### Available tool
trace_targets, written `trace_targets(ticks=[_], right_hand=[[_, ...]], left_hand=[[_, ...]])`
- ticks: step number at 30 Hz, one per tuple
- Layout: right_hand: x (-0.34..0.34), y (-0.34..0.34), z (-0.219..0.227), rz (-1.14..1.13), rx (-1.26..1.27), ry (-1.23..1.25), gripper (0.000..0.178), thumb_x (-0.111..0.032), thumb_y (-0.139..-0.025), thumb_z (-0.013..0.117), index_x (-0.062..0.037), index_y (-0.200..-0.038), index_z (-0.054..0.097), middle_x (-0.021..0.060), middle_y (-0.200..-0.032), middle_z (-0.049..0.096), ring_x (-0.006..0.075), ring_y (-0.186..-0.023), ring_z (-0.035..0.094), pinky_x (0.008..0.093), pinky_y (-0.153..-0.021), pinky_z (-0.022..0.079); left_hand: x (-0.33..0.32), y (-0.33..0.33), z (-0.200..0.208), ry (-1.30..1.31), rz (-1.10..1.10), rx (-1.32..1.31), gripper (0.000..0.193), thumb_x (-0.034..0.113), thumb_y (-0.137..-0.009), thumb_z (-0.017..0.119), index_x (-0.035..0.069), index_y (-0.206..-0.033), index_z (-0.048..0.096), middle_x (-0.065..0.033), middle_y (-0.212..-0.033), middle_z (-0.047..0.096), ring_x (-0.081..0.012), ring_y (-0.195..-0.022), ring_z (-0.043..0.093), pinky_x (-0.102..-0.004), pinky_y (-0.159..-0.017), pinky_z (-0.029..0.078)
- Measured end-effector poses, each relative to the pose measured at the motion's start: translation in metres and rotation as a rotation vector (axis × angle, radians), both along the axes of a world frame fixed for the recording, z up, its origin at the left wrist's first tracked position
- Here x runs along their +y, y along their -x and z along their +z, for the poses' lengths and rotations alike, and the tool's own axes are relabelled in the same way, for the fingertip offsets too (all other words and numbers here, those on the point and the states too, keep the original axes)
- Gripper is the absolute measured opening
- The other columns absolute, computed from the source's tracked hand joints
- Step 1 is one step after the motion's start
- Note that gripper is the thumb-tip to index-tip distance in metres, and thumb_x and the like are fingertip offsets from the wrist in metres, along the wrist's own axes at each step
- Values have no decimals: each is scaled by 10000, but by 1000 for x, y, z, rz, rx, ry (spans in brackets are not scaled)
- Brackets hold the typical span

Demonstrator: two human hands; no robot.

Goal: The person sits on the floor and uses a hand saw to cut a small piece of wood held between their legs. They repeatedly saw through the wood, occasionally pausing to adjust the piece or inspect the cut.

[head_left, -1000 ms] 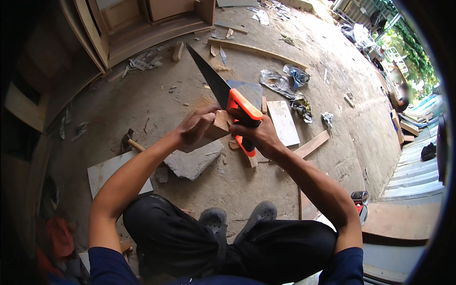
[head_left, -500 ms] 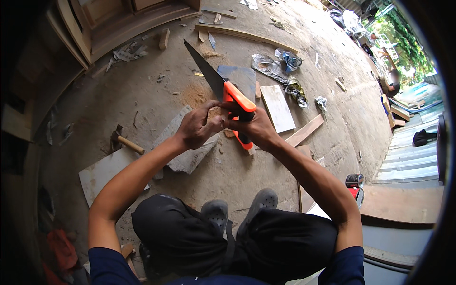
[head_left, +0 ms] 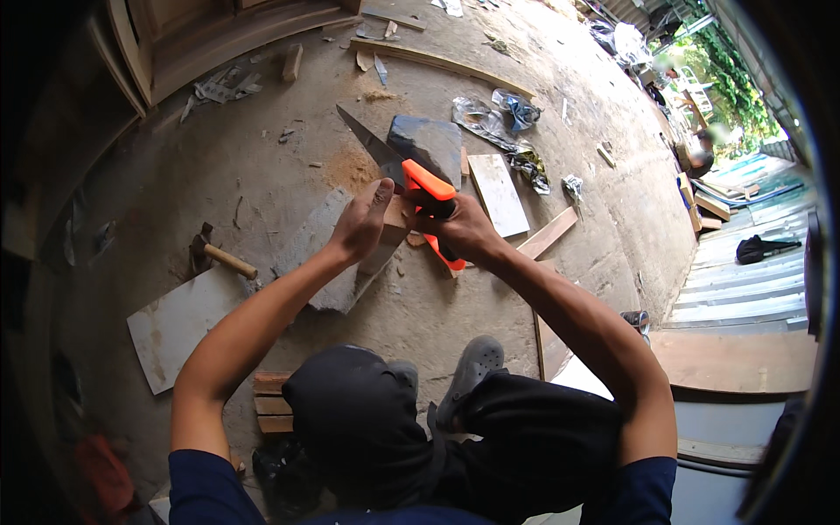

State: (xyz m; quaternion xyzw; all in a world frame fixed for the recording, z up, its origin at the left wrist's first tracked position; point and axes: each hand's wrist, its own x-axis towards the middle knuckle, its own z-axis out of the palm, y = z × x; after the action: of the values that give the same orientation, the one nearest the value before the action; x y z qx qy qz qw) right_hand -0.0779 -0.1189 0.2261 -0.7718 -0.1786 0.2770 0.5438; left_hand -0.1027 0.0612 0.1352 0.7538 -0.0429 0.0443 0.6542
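Saw: orange-and-black handsaw (head_left: 411, 173), held up over the floor in front of the person's knees, pretty much mid-frame.
Right-hand grip: right hand (head_left: 459, 229) has its fingers wrapped snugly round the handle; can't really tell whether any fingertips touch the wood too.
Left-hand grip: left hand (head_left: 360, 227) is clamped on a wooden block (head_left: 395, 213), thumb sticking up along it, close to the blade. Most of those fingers are hidden.
Which way the saw points: tip goes away from the person and off to the left, blade's long axis on a diagonal; handle end is nearer the right hand's wrist.
Block direction: pale end sits right by the saw handle, the rest runs back lower left, partly behind the hand.
Under the hands: rough grey stone (head_left: 337, 293) on a dusty concrete floor, sawdust (head_left: 352, 166) just past it, plus a dark bluish slab (head_left: 426, 138).
Left side: hammer (head_left: 229, 260) lying against a stained pale board (head_left: 185, 324).
Right side: white board (head_left: 499, 194), wood strip (head_left: 549, 233), crumpled plastic (head_left: 481, 121).
Room edges: wooden cabinet (head_left: 236, 42) upper left, corrugated metal sheet (head_left: 726, 284) far right, another person (head_left: 700, 156) beyond it, greenery behind.
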Motion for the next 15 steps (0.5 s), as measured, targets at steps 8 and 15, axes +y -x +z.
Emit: trace_targets(ticks=[8, 15], right_hand=[[21, -9, -4, 21, -42, -44, 323, -143, -846, 675, -46, -1150, 621, -15, -896, 623, 35, -743, 529, 207, -639, 431], [20, -10, -18, -102, -7, -74, 330, -136, -823, 717, 7, -1099, 610, 19, -932, 635, 91, -820, 580, 263, -748, 476]], left_hand=[[9, 15, -9, -118, 28, -278, 774, 439, -782, 731, 24, -1274, 301, -193, -1182, 514, -288, -1063, 564, -384, -920, 443], [-2, 13, -24, -73, 109, -193, 749, 280, -772, 778, 34, -1275, 280, -191, -1186, 499, -269, -1049, 573, -361, -856, 479]])
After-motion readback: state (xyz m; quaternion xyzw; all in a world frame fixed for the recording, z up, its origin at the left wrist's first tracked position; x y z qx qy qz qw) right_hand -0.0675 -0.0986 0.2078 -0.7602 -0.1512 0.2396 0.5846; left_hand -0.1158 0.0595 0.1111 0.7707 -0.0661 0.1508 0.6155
